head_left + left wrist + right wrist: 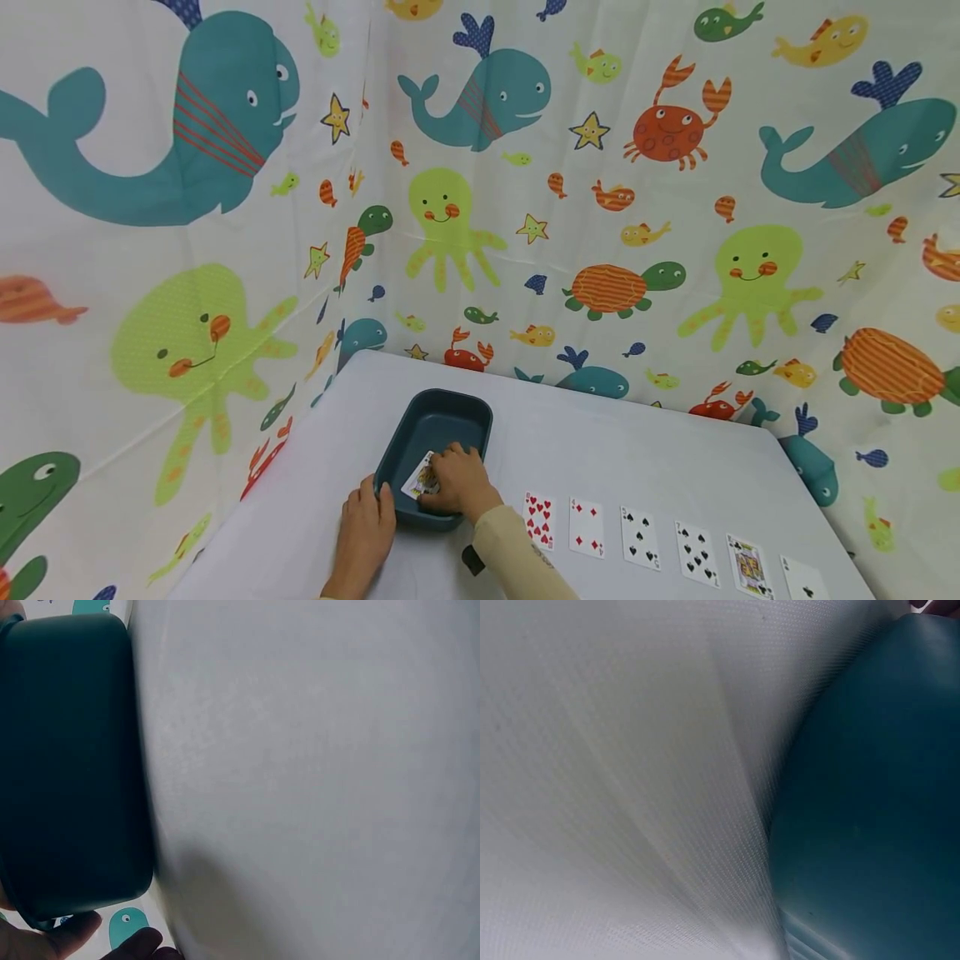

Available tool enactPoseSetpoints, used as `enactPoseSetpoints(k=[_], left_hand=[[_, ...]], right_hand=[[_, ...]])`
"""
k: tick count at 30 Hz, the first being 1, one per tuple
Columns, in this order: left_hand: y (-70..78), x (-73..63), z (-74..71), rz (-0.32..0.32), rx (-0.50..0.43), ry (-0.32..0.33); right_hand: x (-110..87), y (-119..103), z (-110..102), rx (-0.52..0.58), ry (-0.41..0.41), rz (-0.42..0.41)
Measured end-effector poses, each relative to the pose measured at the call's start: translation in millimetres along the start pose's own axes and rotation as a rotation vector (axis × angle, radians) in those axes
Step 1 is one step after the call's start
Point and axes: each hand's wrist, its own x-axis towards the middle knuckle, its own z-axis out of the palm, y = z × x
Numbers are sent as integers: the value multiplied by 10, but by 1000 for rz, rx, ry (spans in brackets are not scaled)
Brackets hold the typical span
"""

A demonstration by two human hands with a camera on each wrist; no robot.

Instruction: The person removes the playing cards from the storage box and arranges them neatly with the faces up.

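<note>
A dark teal plastic bin (480, 408) stands on the white-covered table, left of centre in the head view. My left hand (365, 533) holds its near left corner, thumb at the rim and fingers along the outer wall. Reaching into the bin, my right hand (461, 483) has curled fingers at the right edge of a face-up picture playing card (420, 477); the hand hides part of the card. In the left wrist view, fingers (79, 930) show beside the bin's side wall (75, 765). The right wrist view holds mostly the bin's outer wall (870, 795).
Face-up playing cards lie in a spaced row to the right: hearts (538, 521), diamonds (587, 527), black-suit cards (640, 537) (697, 553), a picture card (749, 566) and a low black card (804, 579). A sea-animal curtain (555, 308) borders the table. A small black object (472, 560) sits by the right wrist.
</note>
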Motion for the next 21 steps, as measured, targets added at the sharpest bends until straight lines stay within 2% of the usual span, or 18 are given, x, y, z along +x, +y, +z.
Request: enactPoseSetpoints(k=[10, 21], left_hand=[[19, 2, -4, -24, -9, -21], [18, -5, -17, -2, 0, 14]], right_hand=[[2, 13, 10, 24, 23, -3], [-43, 45, -11, 92, 149, -12]])
